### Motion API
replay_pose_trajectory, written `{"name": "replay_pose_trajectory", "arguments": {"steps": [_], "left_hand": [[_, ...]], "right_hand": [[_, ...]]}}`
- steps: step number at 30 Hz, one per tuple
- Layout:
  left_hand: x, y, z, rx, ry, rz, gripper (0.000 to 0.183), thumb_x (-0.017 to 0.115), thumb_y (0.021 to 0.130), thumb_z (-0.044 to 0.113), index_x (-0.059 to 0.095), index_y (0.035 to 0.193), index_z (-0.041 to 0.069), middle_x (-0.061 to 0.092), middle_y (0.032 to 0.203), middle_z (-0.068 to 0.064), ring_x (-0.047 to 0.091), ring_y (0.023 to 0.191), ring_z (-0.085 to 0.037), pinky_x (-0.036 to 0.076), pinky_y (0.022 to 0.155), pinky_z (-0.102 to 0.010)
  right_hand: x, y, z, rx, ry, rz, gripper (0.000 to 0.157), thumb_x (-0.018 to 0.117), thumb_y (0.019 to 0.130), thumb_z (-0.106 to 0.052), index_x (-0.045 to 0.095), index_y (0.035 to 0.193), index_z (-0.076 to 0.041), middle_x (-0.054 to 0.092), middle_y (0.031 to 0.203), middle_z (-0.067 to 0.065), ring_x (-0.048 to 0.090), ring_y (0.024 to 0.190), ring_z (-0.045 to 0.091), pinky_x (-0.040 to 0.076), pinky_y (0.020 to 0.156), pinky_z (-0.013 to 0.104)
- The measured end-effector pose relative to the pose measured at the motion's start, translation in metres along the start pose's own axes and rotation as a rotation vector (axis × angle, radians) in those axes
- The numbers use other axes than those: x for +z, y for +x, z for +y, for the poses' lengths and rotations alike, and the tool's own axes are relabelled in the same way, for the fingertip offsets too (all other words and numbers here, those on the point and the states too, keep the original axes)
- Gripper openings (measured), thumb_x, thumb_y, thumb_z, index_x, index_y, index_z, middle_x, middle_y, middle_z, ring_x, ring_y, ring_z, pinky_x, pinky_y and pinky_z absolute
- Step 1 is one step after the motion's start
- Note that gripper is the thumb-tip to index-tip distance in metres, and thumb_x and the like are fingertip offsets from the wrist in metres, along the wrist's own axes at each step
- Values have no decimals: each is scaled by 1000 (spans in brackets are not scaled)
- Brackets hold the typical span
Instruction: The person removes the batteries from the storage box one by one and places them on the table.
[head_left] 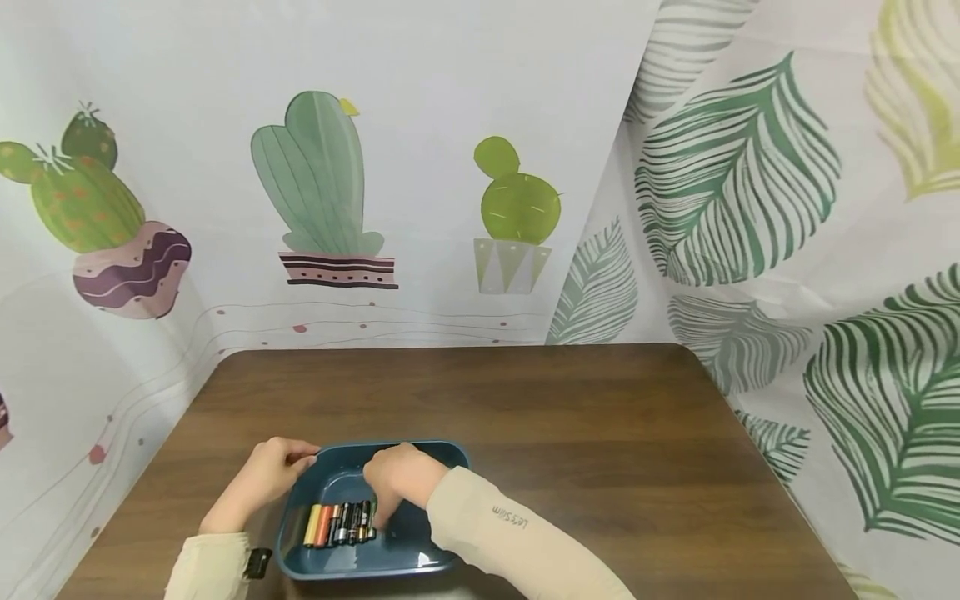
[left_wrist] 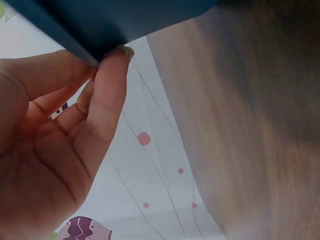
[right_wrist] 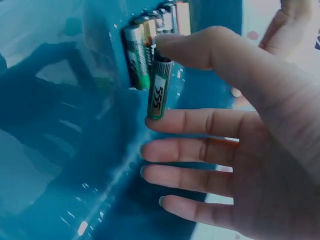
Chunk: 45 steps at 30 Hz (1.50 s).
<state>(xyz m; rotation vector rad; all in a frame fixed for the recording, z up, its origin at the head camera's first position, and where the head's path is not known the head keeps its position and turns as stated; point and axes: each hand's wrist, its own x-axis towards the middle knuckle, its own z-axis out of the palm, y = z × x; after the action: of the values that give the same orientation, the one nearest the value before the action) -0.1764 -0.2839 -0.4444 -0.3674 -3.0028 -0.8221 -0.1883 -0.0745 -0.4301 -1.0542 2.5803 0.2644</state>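
A blue rectangular tray (head_left: pixel 408 537) sits near the front of the table. My left hand (head_left: pixel 273 468) pinches its far left corner between thumb and fingers; the left wrist view shows the tray's edge (left_wrist: pixel 115 25) in that grip. Inside the tray my right hand (head_left: pixel 399 477) holds a green battery (right_wrist: pixel 159 95) marked 555, thumb at one end and index fingertip at the other. Its other fingers are stretched out. Beside it a row of several batteries (head_left: pixel 341 525) lies side by side in the tray, with yellow, orange and dark casings.
The brown wooden table (head_left: pixel 600 467) extends behind and to the right of the tray. A white cloth (head_left: pixel 435 125) printed with cacti and leaves hangs behind and beside it. A black tag (head_left: pixel 258 563) is at the left sleeve.
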Motion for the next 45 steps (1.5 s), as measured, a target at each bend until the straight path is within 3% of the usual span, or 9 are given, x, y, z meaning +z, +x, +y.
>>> {"name": "replay_pose_trajectory", "arguments": {"steps": [7, 14, 18, 24, 30, 35, 45], "left_hand": [[-2, -5, -3, -12, -22, 8, 15, 66, 87, 3, 73, 99, -2, 64, 71, -1, 47, 50, -7, 41, 49, -25], [-1, -4, -4, -21, -36, -3, 16, 65, 89, 4, 72, 101, -3, 60, 67, 2, 47, 47, -7, 41, 48, -25], [1, -4, -5, -16, -44, 11, 16, 65, 88, 3, 72, 101, -4, 61, 66, 1, 48, 45, -8, 41, 47, -25], [1, -4, -6, -2, -42, 24, 16, 66, 88, 4, 72, 100, -4, 64, 71, -2, 49, 45, -7, 42, 48, -25], [0, -4, -3, -20, -36, 7, 18, 66, 88, 5, 72, 103, -3, 67, 79, -6, 50, 46, -9, 42, 49, -25], [1, -4, -3, -22, -37, 2, 19, 65, 89, 5, 72, 105, -3, 66, 78, -6, 49, 45, -10, 42, 48, -26], [1, -5, -2, -34, -47, 20, 20, 65, 88, 4, 72, 106, -3, 65, 78, -6, 50, 45, -10, 42, 47, -25]], "right_hand": [[-15, -17, 9, -67, 27, 43, 36, 76, 75, -54, 69, 98, -27, 60, 81, -15, 53, 72, 3, 46, 79, 27], [-24, -37, 32, -159, 76, 205, 36, 76, 75, -52, 58, 78, -21, 43, 67, -11, 39, 63, 5, 34, 65, 24], [-25, -47, 47, -179, 66, 285, 36, 73, 77, -54, 60, 85, -22, 46, 76, -12, 41, 72, 7, 38, 75, 28], [-16, -58, 63, -186, 32, 405, 38, 67, 79, -58, 64, 96, -24, 54, 89, -14, 46, 83, 7, 43, 92, 37], [-3, -69, 73, -240, -26, 547, 41, 63, 80, -58, 67, 99, -23, 58, 94, -12, 48, 86, 8, 43, 81, 31], [7, -79, 83, -250, -38, 617, 41, 63, 79, -59, 66, 101, -24, 57, 95, -11, 50, 88, 9, 40, 75, 28], [31, -99, 112, -217, 54, 722, 41, 66, 78, -56, 67, 103, -23, 57, 93, -10, 51, 87, 11, 44, 77, 33]]}}
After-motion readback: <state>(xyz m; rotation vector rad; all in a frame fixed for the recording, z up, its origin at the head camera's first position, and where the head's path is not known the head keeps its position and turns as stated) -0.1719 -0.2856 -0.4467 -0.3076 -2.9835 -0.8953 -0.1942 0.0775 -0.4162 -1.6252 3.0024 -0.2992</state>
